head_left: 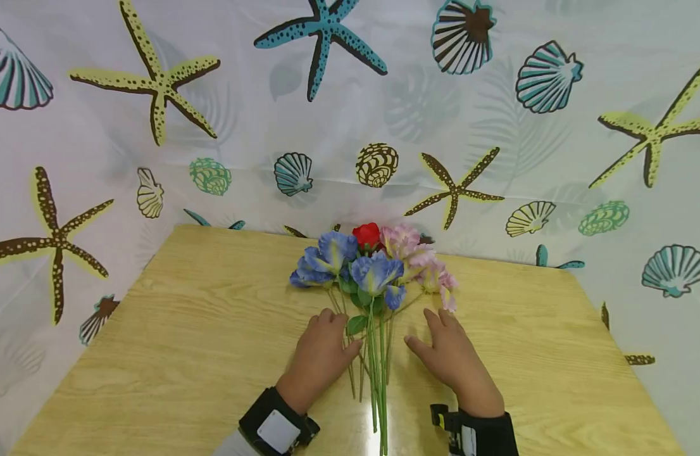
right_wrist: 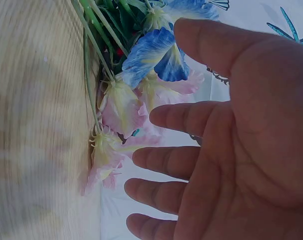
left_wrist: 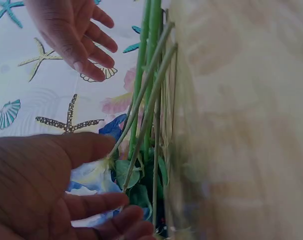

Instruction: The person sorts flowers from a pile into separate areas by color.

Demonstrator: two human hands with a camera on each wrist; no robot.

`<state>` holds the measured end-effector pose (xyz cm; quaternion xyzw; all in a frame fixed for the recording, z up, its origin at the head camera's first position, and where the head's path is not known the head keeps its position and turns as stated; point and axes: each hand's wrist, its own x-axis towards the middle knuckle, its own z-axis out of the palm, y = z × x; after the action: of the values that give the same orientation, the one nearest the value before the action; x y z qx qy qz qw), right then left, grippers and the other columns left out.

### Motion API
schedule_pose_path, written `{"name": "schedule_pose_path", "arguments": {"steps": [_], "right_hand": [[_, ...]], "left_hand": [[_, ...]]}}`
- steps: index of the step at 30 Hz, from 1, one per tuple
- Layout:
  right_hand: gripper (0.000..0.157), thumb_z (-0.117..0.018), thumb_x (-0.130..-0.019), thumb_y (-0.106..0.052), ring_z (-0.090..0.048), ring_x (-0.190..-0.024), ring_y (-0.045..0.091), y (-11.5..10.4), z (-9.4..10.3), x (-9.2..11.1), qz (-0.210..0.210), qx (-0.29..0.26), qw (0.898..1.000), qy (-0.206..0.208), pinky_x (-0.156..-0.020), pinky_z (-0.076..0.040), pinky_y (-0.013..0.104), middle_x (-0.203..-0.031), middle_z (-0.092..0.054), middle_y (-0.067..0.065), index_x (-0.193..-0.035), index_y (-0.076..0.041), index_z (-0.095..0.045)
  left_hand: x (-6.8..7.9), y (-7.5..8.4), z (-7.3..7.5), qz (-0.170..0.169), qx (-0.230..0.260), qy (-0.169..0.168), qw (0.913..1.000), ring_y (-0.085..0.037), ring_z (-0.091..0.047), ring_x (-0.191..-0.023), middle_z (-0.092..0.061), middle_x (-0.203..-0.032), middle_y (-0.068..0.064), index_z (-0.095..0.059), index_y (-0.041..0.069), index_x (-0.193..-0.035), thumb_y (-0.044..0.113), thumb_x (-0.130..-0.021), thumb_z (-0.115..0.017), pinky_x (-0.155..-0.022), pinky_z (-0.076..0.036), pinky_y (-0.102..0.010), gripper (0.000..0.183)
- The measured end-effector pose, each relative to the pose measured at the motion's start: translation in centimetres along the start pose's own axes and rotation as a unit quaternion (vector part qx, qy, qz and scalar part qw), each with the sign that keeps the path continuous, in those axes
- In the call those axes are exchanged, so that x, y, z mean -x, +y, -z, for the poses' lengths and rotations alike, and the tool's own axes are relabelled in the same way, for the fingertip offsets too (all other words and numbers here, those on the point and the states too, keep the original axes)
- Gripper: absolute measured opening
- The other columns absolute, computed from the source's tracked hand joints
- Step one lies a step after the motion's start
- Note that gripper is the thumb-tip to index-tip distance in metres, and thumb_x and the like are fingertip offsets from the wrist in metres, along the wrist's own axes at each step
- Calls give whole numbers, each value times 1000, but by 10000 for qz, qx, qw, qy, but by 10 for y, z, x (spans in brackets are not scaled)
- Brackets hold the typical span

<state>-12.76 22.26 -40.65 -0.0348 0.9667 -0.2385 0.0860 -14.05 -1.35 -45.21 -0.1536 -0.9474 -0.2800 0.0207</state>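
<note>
A loose bunch of artificial flowers lies on the table, stems toward me. Blue irises (head_left: 375, 273) and more blue blooms (head_left: 327, 256) are in front and to the left, a red rose (head_left: 366, 235) is behind, and pink flowers (head_left: 409, 247) are at the right. Just left of the stems (head_left: 382, 380) is my left hand (head_left: 323, 345), thumb apart from the fingers. In the left wrist view its fingertips overlap the thinner stems (left_wrist: 154, 100); contact is unclear. My right hand (head_left: 449, 351) hovers right of the bunch, fingers spread, holding nothing; the right wrist view shows its open palm (right_wrist: 241, 150).
The wooden table (head_left: 173, 342) extends to both sides of the flowers. Behind it hangs a white cloth (head_left: 338, 126) printed with starfish and shells, meeting the table's back edge close to the blooms. Both wrists wear black straps (head_left: 276, 421).
</note>
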Motion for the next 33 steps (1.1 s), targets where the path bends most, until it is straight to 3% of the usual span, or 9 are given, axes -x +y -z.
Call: {"name": "schedule_pose_path", "arguments": {"steps": [4, 9, 12, 17, 20, 22, 25, 29, 33], "right_hand": [[74, -60, -99, -38, -19, -141, 56, 4, -2, 1, -19, -9, 10000, 47, -108, -24, 68, -152, -22, 39, -151, 7, -32], [74, -60, -99, -38, -20, -140, 56, 7, -4, 1, -26, 11, 9999, 119, -107, -25, 68, -152, -23, 39, -150, 8, -33], [72, -60, -99, -36, -23, -139, 56, 8, -2, 2, -29, 113, 9997, 195, -106, -26, 68, -151, -25, 39, -149, 9, -34], [71, -60, -99, -35, -25, -138, 56, 12, 3, 3, -26, 172, 9995, 253, -106, -28, 68, -150, -27, 39, -148, 10, -35], [72, -59, -100, -35, -25, -138, 56, 15, 6, 3, -41, 160, 9995, 268, -106, -27, 68, -150, -27, 39, -148, 11, -34], [72, -59, -100, -35, -25, -138, 56, 17, 7, 3, -66, 153, 9995, 280, -106, -27, 68, -150, -28, 39, -149, 11, -33], [73, -59, -100, -36, -24, -138, 56, 19, 8, 3, -146, 104, 9995, 252, -107, -26, 68, -151, -27, 38, -149, 10, -32], [75, -59, -100, -38, -23, -139, 56, 20, 9, 3, -215, 48, 9996, 169, -106, -26, 68, -151, -25, 38, -150, 9, -31], [75, -59, -100, -38, -22, -139, 56, 22, 8, 2, -202, 11, 9997, 151, -106, -26, 68, -152, -24, 38, -150, 10, -31]], "left_hand": [[-6, 6, 0, -931, -790, 42, 9925, -34, -49, -120, -53, -130, -14, -64, 11, -128, 43, -89, -75, -86, -51, -47, 52], [-16, 17, -4, -1782, -1583, -532, 9697, -35, -35, -140, -42, -150, -9, -63, 22, -134, 45, -94, -68, -104, -41, -52, 47], [-22, 24, -9, -2233, -1993, -779, 9510, -34, -30, -143, -39, -154, -7, -61, 25, -137, 43, -98, -63, -108, -38, -52, 43], [-30, 32, -18, -2963, -2762, -745, 9113, -34, -26, -146, -37, -155, -8, -57, 29, -141, 45, -99, -60, -109, -34, -56, 45], [-36, 35, -21, -3218, -3201, -662, 8886, -35, -25, -146, -36, -156, -9, -54, 29, -143, 49, -98, -58, -109, -32, -58, 49], [-40, 36, -21, -3232, -3379, -646, 8816, -36, -27, -146, -37, -156, -9, -54, 30, -143, 49, -99, -58, -109, -33, -58, 49], [-44, 36, -21, -2996, -3392, -836, 8878, -35, -26, -146, -37, -156, -8, -54, 32, -144, 50, -99, -56, -110, -32, -58, 48], [-45, 33, -20, -2500, -3030, -1263, 9109, -35, -22, -147, -34, -158, -6, -54, 33, -144, 50, -100, -55, -111, -30, -58, 48], [-42, 32, -20, -2137, -2684, -1474, 9277, -35, -20, -148, -32, -159, -6, -55, 31, -144, 50, -100, -55, -110, -31, -56, 48]]}}
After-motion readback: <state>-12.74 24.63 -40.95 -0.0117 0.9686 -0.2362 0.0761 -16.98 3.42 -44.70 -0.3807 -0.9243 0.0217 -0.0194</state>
